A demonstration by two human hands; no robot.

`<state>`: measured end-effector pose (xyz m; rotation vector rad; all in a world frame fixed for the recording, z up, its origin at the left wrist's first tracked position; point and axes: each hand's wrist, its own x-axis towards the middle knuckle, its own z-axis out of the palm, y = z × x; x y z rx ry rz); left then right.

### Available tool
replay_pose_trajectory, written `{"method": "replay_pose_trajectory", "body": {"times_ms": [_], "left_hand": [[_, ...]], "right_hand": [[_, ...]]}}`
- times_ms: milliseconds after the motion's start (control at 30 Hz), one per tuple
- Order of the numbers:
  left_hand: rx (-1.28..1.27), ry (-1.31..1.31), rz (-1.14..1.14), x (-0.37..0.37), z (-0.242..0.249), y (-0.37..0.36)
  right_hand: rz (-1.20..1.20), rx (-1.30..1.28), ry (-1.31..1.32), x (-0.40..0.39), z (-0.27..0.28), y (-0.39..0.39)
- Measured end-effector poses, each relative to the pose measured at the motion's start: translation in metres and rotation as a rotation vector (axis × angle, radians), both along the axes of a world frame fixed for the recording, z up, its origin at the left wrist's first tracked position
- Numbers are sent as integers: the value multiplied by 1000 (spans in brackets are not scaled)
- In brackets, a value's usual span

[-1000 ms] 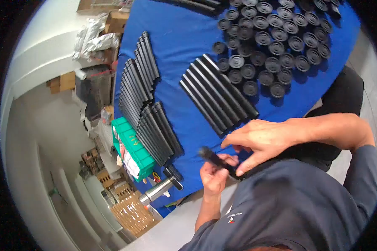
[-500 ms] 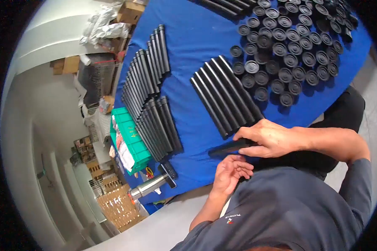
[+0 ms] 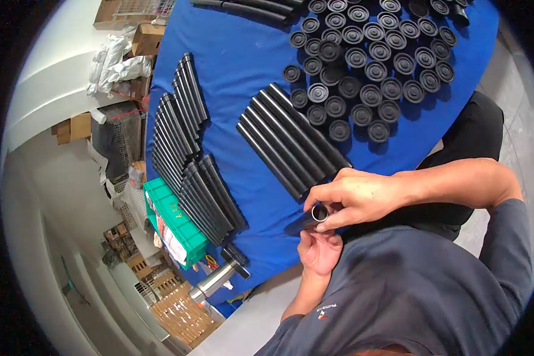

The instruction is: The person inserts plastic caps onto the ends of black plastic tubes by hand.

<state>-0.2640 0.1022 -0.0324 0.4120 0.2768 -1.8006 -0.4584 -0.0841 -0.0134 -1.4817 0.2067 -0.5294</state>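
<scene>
A short-looking black tube (image 3: 302,224) is tilted above the near edge of the blue cloth, its round open end facing up toward me. My right hand (image 3: 362,199) grips it near that end, thumb and fingers around the rim. Just below, my left hand (image 3: 320,254) is palm up, thumb apart from the partly curled fingers. Its fingertips are close against the tube's underside; whether they touch is hard to see. Right beyond my hands lies a row of several black tubes (image 3: 291,139), side by side.
Many round black caps or bases (image 3: 371,95) cover the far right of the blue table cloth (image 3: 237,65). Stacked black tubes (image 3: 175,130) lie at left, beside a green crate (image 3: 178,216). A metal cylinder tool (image 3: 216,279) stands at the near left edge. More tubes (image 3: 255,9) lie at the back.
My right hand has lifted the black tube from the cloth and tipped its open end up. My left hand has come up beneath it. The whole view has shifted slightly.
</scene>
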Motion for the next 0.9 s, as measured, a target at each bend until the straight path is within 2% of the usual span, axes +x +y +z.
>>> {"method": "replay_pose_trajectory", "body": {"times_ms": [67, 133, 167, 233, 300, 333, 400, 500, 567, 633, 700, 767, 833, 900], "left_hand": [[29, -18, -9, -7, 5, -6], [64, -145, 76, -13, 11, -15], [80, -203, 121, -17, 13, -20], [-68, -156, 193, -15, 14, -31], [-138, -189, 180, 3, 19, -40], [-186, -224, 179, 8, 23, -45], [-237, -318, 193, 16, 29, -53], [-260, -338, 215, 24, 28, -60], [-241, -330, 222, 17, 34, -65], [-244, -335, 230, 13, 36, -66], [-204, -393, 244, 15, 34, -63], [-216, -444, 263, 16, 34, -63], [-243, -457, 294, 17, 36, -64], [-260, -475, 329, 17, 38, -67]], "right_hand": [[-22, -76, -19, 1, 0, 1], [-46, -194, -69, 3, -6, 0], [-133, -332, -159, 7, -12, 0], [-150, -617, -56, -8, 10, -19], [-399, -874, -18, -17, 18, -49], [-627, -1007, -6, -20, 20, -67], [-950, -1306, 239, -29, 21, -105], [-984, -1371, 593, -44, 9, -126], [-769, -1175, 821, -47, 4, -125], [-757, -1240, 828, -48, 3, -126], [-888, -1397, 693, -48, -4, -131], [-912, -1373, 635, -47, -4, -134], [-998, -1167, 432, -39, 11, -122], [-840, -743, 196, -32, 20, -101]]}}
